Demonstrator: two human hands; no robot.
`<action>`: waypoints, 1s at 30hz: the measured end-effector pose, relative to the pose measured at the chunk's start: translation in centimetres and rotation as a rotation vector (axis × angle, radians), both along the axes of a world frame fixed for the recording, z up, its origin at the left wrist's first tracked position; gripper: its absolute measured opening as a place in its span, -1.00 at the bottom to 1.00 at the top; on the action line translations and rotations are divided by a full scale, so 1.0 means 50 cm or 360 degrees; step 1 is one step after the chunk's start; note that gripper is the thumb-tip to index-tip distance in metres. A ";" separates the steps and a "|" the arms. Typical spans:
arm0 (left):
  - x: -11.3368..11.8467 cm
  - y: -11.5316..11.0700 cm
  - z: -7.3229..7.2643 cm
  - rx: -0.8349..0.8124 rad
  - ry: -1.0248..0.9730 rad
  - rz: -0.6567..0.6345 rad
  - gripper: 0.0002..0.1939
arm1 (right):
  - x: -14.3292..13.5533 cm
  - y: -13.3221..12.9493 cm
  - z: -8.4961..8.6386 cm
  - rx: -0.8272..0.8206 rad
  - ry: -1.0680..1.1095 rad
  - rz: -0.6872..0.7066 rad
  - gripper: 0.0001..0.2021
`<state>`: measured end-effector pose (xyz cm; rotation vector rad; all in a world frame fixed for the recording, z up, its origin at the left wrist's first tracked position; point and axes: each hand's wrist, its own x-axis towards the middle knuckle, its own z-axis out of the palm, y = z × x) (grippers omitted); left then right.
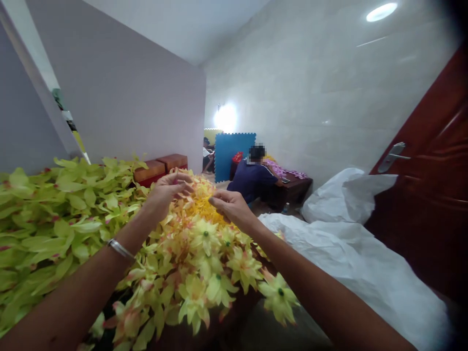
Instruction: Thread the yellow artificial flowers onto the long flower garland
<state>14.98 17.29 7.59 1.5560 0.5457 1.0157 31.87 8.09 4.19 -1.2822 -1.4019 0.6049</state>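
Observation:
Above the heap of artificial flowers, my left hand (170, 190) is raised with its fingers curled and drawn together. What it holds, if anything, is too small to make out. To its right, my right hand (232, 207) is closed in a pinch, its fingertips pointing at the left hand across a small gap. Nothing I can name shows in that pinch. Below both hands lie pale yellow flowers (206, 236) with pink-tipped petals and green centres. Deeper yellow-orange pieces (204, 207) fill the spot between the hands.
Yellow-green flowers (73, 214) are piled high on the left. White sheeting or sacks (351, 263) bulge at right, before a red-brown door (431, 170). Ahead, a person in dark blue (248, 180) sits at a low table (302, 185) with pink pieces. A blue foam mat (232, 153) stands behind.

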 end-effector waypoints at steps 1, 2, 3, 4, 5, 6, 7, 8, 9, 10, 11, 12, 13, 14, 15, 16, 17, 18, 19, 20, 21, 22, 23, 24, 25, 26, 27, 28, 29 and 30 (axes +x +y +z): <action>-0.020 -0.017 0.012 0.0050 -0.0007 0.0053 -0.93 | -0.012 -0.007 0.003 -0.0009 0.0018 0.0036 -0.77; -0.039 -0.036 0.020 0.0085 -0.0006 0.0090 -0.93 | -0.025 -0.014 0.006 -0.0016 0.0030 0.0074 -0.77; -0.057 -0.056 0.023 0.0114 0.0021 0.0111 -0.92 | -0.040 -0.021 0.008 -0.0017 0.0034 0.0113 -0.78; -0.073 -0.076 0.022 0.0106 0.0077 0.0154 -0.91 | -0.057 -0.028 0.010 -0.0011 0.0028 0.0154 -0.79; -0.086 -0.095 0.017 0.0038 0.0140 0.0200 -0.92 | -0.074 -0.034 0.010 0.0002 0.0015 0.0196 -0.81; -0.097 -0.113 0.009 -0.0054 0.0193 0.0230 -0.92 | -0.091 -0.040 0.009 0.0016 0.0004 0.0238 -0.83; -0.105 -0.129 -0.001 -0.0135 0.0214 0.0255 -0.90 | -0.107 -0.045 0.008 0.0043 -0.0025 0.0273 -0.85; -0.111 -0.142 -0.013 -0.0176 0.0252 0.0266 -0.87 | -0.122 -0.050 0.005 0.0084 -0.0085 0.0298 -0.85; -0.115 -0.153 -0.025 -0.0177 0.0271 0.0279 -0.86 | -0.136 -0.053 0.001 0.0131 -0.0183 0.0306 -0.84; -0.116 -0.161 -0.036 -0.0168 0.0268 0.0298 -0.85 | -0.147 -0.056 -0.004 0.0176 -0.0301 0.0302 -0.83; -0.116 -0.167 -0.045 -0.0152 0.0267 0.0314 -0.84 | -0.155 -0.058 -0.009 0.0215 -0.0419 0.0287 -0.81; -0.114 -0.171 -0.053 -0.0137 0.0260 0.0325 -0.83 | -0.161 -0.060 -0.013 0.0242 -0.0523 0.0268 -0.80; -0.111 -0.173 -0.059 -0.0128 0.0252 0.0330 -0.82 | -0.163 -0.061 -0.018 0.0253 -0.0594 0.0251 -0.80; -0.107 -0.175 -0.062 -0.0121 0.0248 0.0331 -0.82 | -0.162 -0.063 -0.022 0.0247 -0.0622 0.0238 -0.82; -0.102 -0.175 -0.063 -0.0112 0.0246 0.0332 -0.82 | -0.158 -0.066 -0.025 0.0243 -0.0633 0.0227 -0.83; -0.096 -0.174 -0.062 -0.0103 0.0240 0.0337 -0.82 | -0.152 -0.069 -0.027 0.0233 -0.0636 0.0217 -0.84; -0.089 -0.170 -0.059 -0.0091 0.0231 0.0347 -0.84 | -0.144 -0.073 -0.029 0.0211 -0.0631 0.0201 -0.84; -0.081 -0.165 -0.056 -0.0080 0.0217 0.0363 -0.85 | -0.135 -0.078 -0.029 0.0174 -0.0606 0.0180 -0.83; -0.073 -0.157 -0.051 -0.0069 0.0200 0.0380 -0.85 | -0.125 -0.082 -0.030 0.0124 -0.0555 0.0164 -0.81; -0.063 -0.146 -0.046 -0.0063 0.0184 0.0391 -0.86 | -0.114 -0.087 -0.030 0.0067 -0.0475 0.0157 -0.80; -0.053 -0.133 -0.042 -0.0062 0.0168 0.0396 -0.86 | -0.103 -0.090 -0.030 0.0012 -0.0383 0.0156 -0.79; -0.043 -0.117 -0.039 -0.0068 0.0158 0.0395 -0.86 | -0.093 -0.092 -0.031 -0.0032 -0.0293 0.0155 -0.79; -0.032 -0.100 -0.038 -0.0084 0.0158 0.0386 -0.86 | -0.083 -0.093 -0.031 -0.0060 -0.0222 0.0152 -0.78; -0.021 -0.082 -0.038 -0.0103 0.0163 0.0382 -0.86 | -0.074 -0.093 -0.032 -0.0080 -0.0170 0.0145 -0.76; -0.011 -0.065 -0.041 -0.0129 0.0169 0.0382 -0.86 | -0.067 -0.091 -0.033 -0.0097 -0.0133 0.0129 -0.73; -0.003 -0.050 -0.043 -0.0156 0.0169 0.0388 -0.86 | -0.060 -0.089 -0.034 -0.0116 -0.0105 0.0109 -0.70; 0.002 -0.038 -0.046 -0.0183 0.0166 0.0396 -0.87 | -0.054 -0.087 -0.034 -0.0137 -0.0078 0.0092 -0.68; 0.005 -0.029 -0.048 -0.0209 0.0162 0.0397 -0.87 | -0.050 -0.087 -0.034 -0.0163 -0.0052 0.0082 -0.65; 0.003 -0.025 -0.047 -0.0233 0.0156 0.0393 -0.87 | -0.046 -0.087 -0.033 -0.0205 -0.0008 0.0084 -0.63; -0.003 -0.026 -0.044 -0.0253 0.0149 0.0380 -0.87 | -0.043 -0.090 -0.033 -0.0267 0.0069 0.0098 -0.61</action>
